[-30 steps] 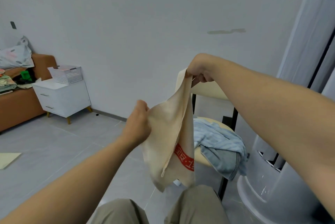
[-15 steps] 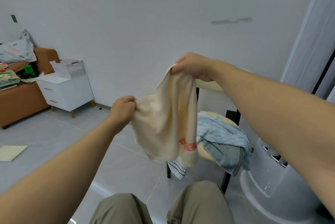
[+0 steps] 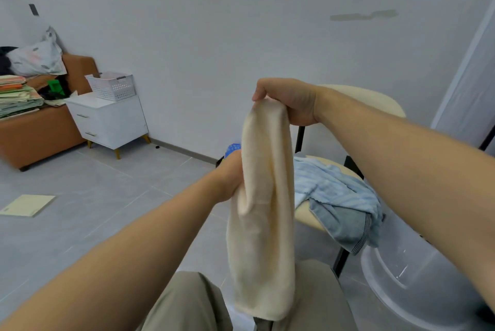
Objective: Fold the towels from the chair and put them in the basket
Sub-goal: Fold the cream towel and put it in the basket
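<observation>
Head view: one cream towel (image 3: 263,223) hangs as a long doubled strip in the middle, over the person's knees. Two hands hold it. The right hand (image 3: 289,101) is at its top end, fingers curled over and clamped on the cloth. The left hand (image 3: 229,178) grips the strip's left edge halfway down; its fingers are buried in the puckered cloth.

Just right of the strip stands one chair (image 3: 375,97). Two more towels lie on its seat: a light blue striped towel (image 3: 329,183), and a grey-blue towel (image 3: 340,226) drooping over the near edge.

One white basket (image 3: 112,86) sits far left on a white cabinet (image 3: 112,122), well apart from the hands. An orange sofa (image 3: 34,135) stands left of the cabinet.

Open grey floor (image 3: 107,170) stretches between, with one pale sheet (image 3: 28,205) lying at its left. A clear tub (image 3: 417,285) crowds the near right.
</observation>
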